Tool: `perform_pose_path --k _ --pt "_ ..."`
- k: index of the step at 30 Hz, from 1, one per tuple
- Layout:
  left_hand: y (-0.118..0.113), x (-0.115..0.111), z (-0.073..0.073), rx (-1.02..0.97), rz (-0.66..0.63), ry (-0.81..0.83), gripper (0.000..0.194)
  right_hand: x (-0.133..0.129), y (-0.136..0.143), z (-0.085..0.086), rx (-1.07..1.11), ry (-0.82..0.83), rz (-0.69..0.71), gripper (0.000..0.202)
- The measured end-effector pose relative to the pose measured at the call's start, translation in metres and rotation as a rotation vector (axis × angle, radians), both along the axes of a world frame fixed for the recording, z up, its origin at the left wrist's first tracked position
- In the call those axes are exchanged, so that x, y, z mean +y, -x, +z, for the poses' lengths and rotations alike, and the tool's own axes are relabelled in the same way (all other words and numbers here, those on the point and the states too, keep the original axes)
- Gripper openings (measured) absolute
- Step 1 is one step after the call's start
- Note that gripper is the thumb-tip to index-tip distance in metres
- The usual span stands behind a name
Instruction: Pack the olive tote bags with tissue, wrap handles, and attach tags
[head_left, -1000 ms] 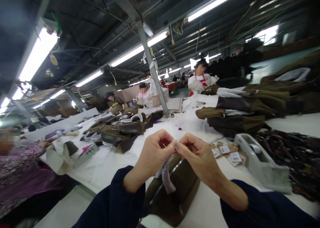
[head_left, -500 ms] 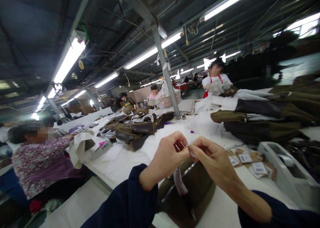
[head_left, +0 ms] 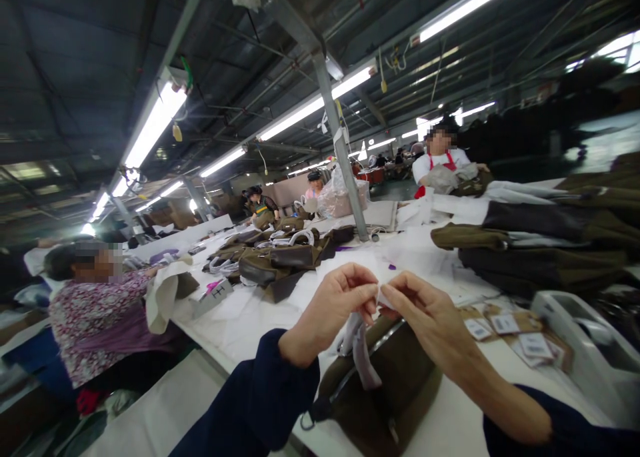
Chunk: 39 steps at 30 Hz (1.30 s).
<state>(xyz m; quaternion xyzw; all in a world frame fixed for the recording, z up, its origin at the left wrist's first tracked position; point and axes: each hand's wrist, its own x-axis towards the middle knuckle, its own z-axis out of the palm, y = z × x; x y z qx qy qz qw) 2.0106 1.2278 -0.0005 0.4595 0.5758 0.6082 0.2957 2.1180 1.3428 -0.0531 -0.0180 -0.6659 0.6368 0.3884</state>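
My left hand (head_left: pixel 336 307) and my right hand (head_left: pixel 427 308) are raised with their fingertips close together over an olive-brown bag (head_left: pixel 407 383). A small white piece (head_left: pixel 386 299), too small to name, shows in the pinch of my right hand. The thumb and forefinger of my left hand are pinched too, right beside it; whatever they hold is hidden. Below my hands a handle wrapped in pale material (head_left: pixel 367 365) curves over the bag. The bag lies on the white table, with a zip along its top.
Brown tags with white labels (head_left: pixel 505 323) lie right of my right hand, beside a grey-white plastic device (head_left: pixel 583 340). More olive bags (head_left: pixel 280 260) are heaped farther back, with dark-panelled ones (head_left: pixel 545 233) stacked right. A metal post (head_left: pixel 345 157) rises mid-table. Co-workers are around the table.
My fingertips have parted slightly, leaving a narrow gap between the hands. The view has swung a little to the left, so the scene sits farther right.
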Motion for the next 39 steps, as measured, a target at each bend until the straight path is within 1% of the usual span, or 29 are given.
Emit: perform_pose_path --k 2,5,10,12,15,17,19,21,22,23,25,27,29,30,32,34,36,38,39 --pt "0.002 -0.001 -0.002 -0.008 -0.012 -0.002 0.017 -0.001 0.001 -0.002 0.042 0.048 -0.022 0.031" --pt "0.001 -0.001 -0.003 -0.036 0.017 -0.018 0.018 -0.005 0.003 -0.004 0.086 0.09 -0.056 0.033" --pt "-0.001 0.0 -0.004 -0.067 0.038 -0.075 0.02 -0.007 0.004 -0.004 0.008 -0.039 -0.062 0.032" --pt "0.001 -0.001 -0.004 -0.058 0.038 -0.098 0.019 -0.006 0.004 -0.003 0.007 -0.044 -0.041 0.03" --pt "0.006 -0.003 -0.004 -0.031 0.043 -0.112 0.018 -0.004 0.001 0.0 0.013 -0.002 0.0 0.028" --pt "0.009 -0.004 -0.003 0.033 0.056 -0.07 0.018 -0.003 -0.001 0.002 0.013 0.023 0.022 0.027" --pt "0.011 -0.006 -0.002 0.178 0.076 0.004 0.019 -0.004 -0.001 0.003 0.018 0.037 0.041 0.027" --pt "0.011 -0.007 0.0 0.333 0.088 0.065 0.025 -0.004 0.0 0.003 0.02 0.048 0.046 0.027" --pt "0.011 -0.007 0.002 0.37 0.089 0.077 0.028 -0.003 0.001 0.002 0.019 0.053 0.042 0.027" --pt "0.01 -0.008 0.005 0.374 0.085 0.074 0.03 -0.003 0.003 0.001 0.017 0.052 0.034 0.028" --pt "0.007 -0.008 0.011 0.305 0.081 0.029 0.03 -0.001 0.006 -0.002 0.011 0.029 -0.017 0.03" --pt "0.005 -0.007 0.019 0.221 0.086 -0.044 0.031 0.003 0.009 -0.009 0.002 -0.026 -0.1 0.034" --pt "0.004 -0.006 0.026 0.196 0.081 -0.078 0.032 0.007 0.012 -0.015 -0.01 -0.097 -0.184 0.039" --pt "0.005 -0.005 0.029 0.214 0.076 -0.074 0.032 0.009 0.012 -0.017 -0.018 -0.139 -0.213 0.04" --pt "0.005 -0.004 0.033 0.316 0.076 -0.052 0.032 0.012 0.01 -0.017 -0.035 -0.249 -0.278 0.039" --pt "0.004 -0.003 0.036 0.458 0.09 -0.053 0.031 0.014 0.007 -0.01 -0.082 -0.416 -0.388 0.039" --pt "0.0 -0.002 0.038 0.598 0.097 -0.062 0.029 0.014 0.003 0.0 -0.151 -0.628 -0.481 0.039" --pt "-0.006 -0.002 0.04 0.703 0.091 -0.054 0.026 0.012 0.0 0.01 -0.188 -0.798 -0.517 0.037" --pt "-0.009 -0.003 0.04 0.737 0.085 -0.051 0.025 0.011 -0.001 0.013 -0.187 -0.839 -0.522 0.037"
